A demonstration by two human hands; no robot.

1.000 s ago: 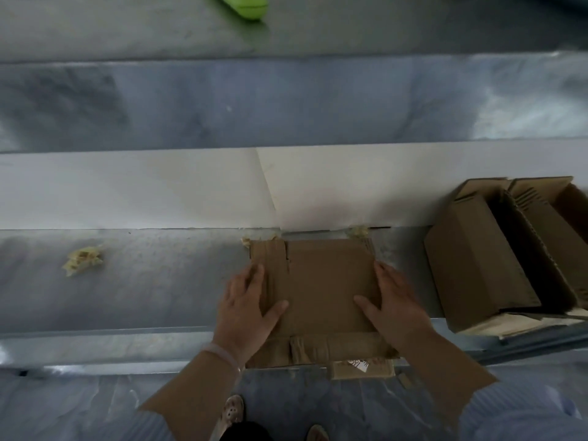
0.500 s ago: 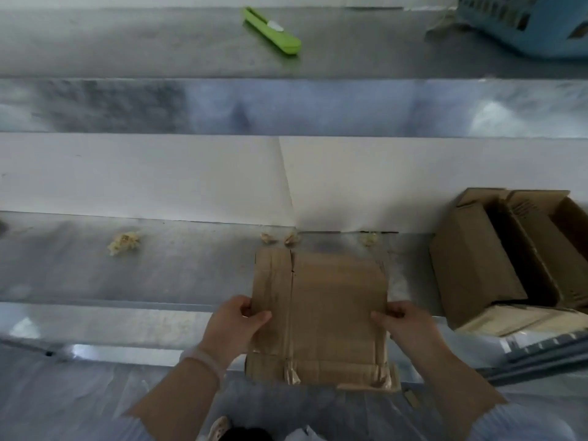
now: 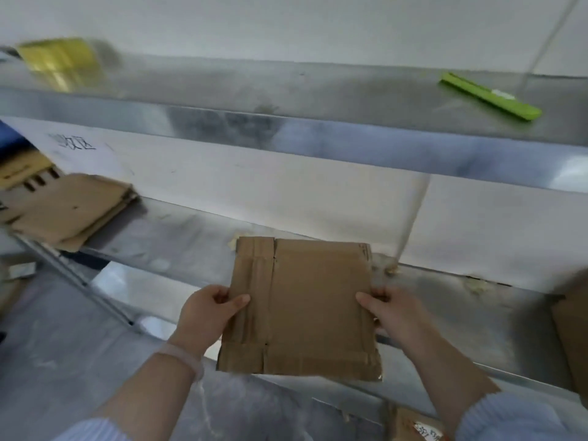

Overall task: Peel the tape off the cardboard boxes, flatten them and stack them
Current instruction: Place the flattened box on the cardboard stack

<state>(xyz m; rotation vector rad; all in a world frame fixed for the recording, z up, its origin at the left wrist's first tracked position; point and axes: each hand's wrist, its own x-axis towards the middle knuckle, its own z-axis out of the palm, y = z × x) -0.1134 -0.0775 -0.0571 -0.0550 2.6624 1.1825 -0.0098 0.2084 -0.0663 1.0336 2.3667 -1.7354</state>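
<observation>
A flattened brown cardboard box (image 3: 305,310) is held level just above the steel shelf (image 3: 178,246). My left hand (image 3: 210,308) grips its left edge, thumb on top. My right hand (image 3: 393,308) grips its right edge the same way. A stack of flattened cardboard (image 3: 68,208) lies at the left end of the same shelf. The edge of an unflattened box (image 3: 571,338) shows at the far right.
A green box cutter (image 3: 490,96) lies on the upper shelf at the right, a blurred yellow object (image 3: 59,62) at the left. Crumpled tape scraps (image 3: 386,268) sit against the white back wall. Another cardboard piece (image 3: 416,424) lies on the floor below.
Both hands have lifted the flattened box off the shelf and carried it leftward. The view has swung left, bringing the stack of flattened cardboard into sight.
</observation>
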